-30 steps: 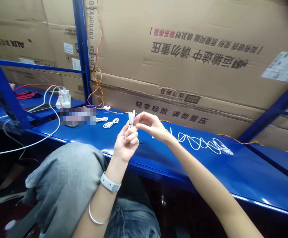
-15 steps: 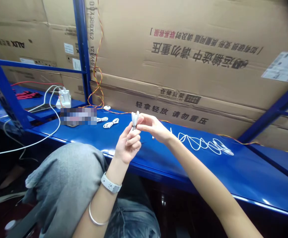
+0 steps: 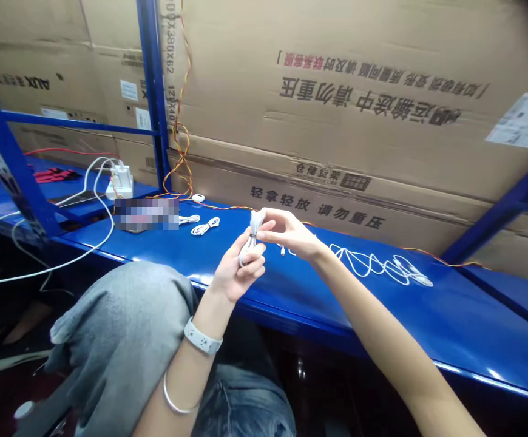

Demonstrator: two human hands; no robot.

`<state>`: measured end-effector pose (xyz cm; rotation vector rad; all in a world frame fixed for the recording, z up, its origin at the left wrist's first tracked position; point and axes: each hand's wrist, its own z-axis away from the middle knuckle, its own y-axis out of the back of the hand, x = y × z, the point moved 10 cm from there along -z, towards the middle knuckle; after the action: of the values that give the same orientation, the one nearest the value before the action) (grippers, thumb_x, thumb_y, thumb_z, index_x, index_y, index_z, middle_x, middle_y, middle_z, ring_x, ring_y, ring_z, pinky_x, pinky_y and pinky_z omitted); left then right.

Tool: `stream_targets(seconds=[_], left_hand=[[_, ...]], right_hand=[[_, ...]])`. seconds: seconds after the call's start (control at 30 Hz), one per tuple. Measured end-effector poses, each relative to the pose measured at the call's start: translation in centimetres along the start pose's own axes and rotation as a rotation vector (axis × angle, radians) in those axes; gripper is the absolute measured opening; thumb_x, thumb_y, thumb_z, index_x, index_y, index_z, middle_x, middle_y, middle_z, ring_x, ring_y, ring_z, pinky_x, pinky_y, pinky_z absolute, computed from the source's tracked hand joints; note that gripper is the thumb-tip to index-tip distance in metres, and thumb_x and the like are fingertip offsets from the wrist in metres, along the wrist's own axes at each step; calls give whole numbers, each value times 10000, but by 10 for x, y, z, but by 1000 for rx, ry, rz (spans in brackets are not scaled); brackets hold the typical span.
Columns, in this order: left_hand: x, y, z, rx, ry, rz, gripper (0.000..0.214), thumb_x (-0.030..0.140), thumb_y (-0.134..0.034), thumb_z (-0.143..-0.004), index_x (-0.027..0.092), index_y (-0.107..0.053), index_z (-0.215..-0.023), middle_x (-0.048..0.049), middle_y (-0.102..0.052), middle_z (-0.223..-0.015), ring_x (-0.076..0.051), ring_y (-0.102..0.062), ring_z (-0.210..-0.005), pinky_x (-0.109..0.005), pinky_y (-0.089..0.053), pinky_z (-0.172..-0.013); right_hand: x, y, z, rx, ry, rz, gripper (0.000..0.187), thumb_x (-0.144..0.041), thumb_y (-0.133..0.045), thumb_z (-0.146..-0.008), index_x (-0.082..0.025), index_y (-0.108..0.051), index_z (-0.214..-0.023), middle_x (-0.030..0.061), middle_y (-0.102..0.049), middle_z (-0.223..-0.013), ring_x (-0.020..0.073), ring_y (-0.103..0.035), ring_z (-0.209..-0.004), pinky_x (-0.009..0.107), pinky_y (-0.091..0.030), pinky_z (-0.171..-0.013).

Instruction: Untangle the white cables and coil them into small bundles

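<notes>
My left hand (image 3: 239,270) is closed around a small folded bundle of white cable (image 3: 251,233), held just above the blue shelf (image 3: 428,315). My right hand (image 3: 291,233) pinches the top end of that bundle with thumb and fingertips. A loose white cable (image 3: 382,266) lies sprawled on the shelf to the right of my hands. Two tied white cable bundles (image 3: 204,227) rest on the shelf to the left, beyond my left hand.
Large cardboard boxes (image 3: 359,109) stand against the back of the shelf. A blue upright post (image 3: 152,91) carries a twisted red-yellow wire (image 3: 179,152). A white charger block (image 3: 121,181) with white leads sits at far left. My grey-clad knee (image 3: 118,340) is below.
Both hands shifted slightly right with the bundle. The bundle sank lower into my left hand, and my right fingers stayed pinched on its top.
</notes>
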<state>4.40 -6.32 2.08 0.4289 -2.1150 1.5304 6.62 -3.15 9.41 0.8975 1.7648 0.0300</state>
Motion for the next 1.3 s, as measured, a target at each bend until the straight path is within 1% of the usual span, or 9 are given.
stream_targets(seconds=[0.17,0.3,0.43,0.53,0.63,0.8,0.93,1.1,1.3], left_hand=[[24,19,-18,133,-169,-366,316,402,-555,-887,150,-664,-1044,60,-406,-552,-42,-315,-403,-166,-272,-420],[88,38,-22,537,-447,-1233,271,399,-543,-885,175,-685,-827,-34,-601,-663,-129,-551,-607,-218,-407,-596],[123,68,-22,955,-197,-1904,268,354,-509,-897,187,-698,-989,-167,-694,-1004,-315,-626,-1007,-411,-434,-857],[124,99,-29,979,82,-1985,289,307,-512,-886,194,-682,-1090,-193,-649,-1184,-352,-590,-1118,-510,-373,-951],[126,120,-33,993,194,-1970,327,243,-521,-868,198,-653,-1163,-182,-615,-1263,-327,-561,-1182,-461,-388,-955],[133,129,-33,1049,175,-2016,375,178,-520,-847,124,-632,-1200,-221,-578,-1294,-344,-489,-1250,-424,-418,-926],[135,113,-31,1085,23,-2116,339,181,-490,-860,137,-667,-1145,-228,-557,-1292,-385,-440,-1255,-522,-369,-972],[120,74,-48,868,-222,-2128,342,202,-531,-854,175,-654,-1172,-191,-554,-1290,-390,-419,-1261,-548,-361,-1001],[53,24,-91,216,-224,-1906,274,194,-578,-835,174,-713,-1072,-104,-690,-1146,-246,-605,-1109,-343,-420,-1012]], right_hand=[[15,16,-7,89,-7,176,292,-409,-677,-786,-161,-614,-926,36,-641,-893,163,-596,-827,291,-492,-754],[30,66,1,303,-92,613,369,-340,-677,-776,-168,-621,-1097,82,-660,-1032,187,-609,-864,331,-487,-805],[59,112,24,214,-375,1055,322,-320,-689,-754,-161,-668,-1033,106,-679,-1000,232,-617,-899,337,-474,-797],[91,122,44,10,-602,1085,274,-357,-708,-723,-172,-703,-926,100,-696,-956,227,-637,-841,296,-468,-697],[107,110,53,-125,-670,993,229,-363,-703,-717,-196,-705,-874,78,-703,-936,196,-643,-769,265,-447,-616],[116,94,52,-177,-687,975,126,-257,-675,-726,-186,-687,-828,57,-705,-849,173,-631,-710,242,-410,-568],[112,102,49,-109,-643,1018,84,-178,-597,-766,-164,-680,-772,64,-709,-810,173,-629,-726,245,-415,-608],[80,133,46,142,-532,1041,115,-161,-559,-786,-150,-669,-815,71,-714,-815,169,-633,-742,249,-440,-668],[27,179,62,564,-382,802,94,-242,-561,-815,-167,-604,-780,44,-667,-656,151,-625,-598,280,-493,-639]])
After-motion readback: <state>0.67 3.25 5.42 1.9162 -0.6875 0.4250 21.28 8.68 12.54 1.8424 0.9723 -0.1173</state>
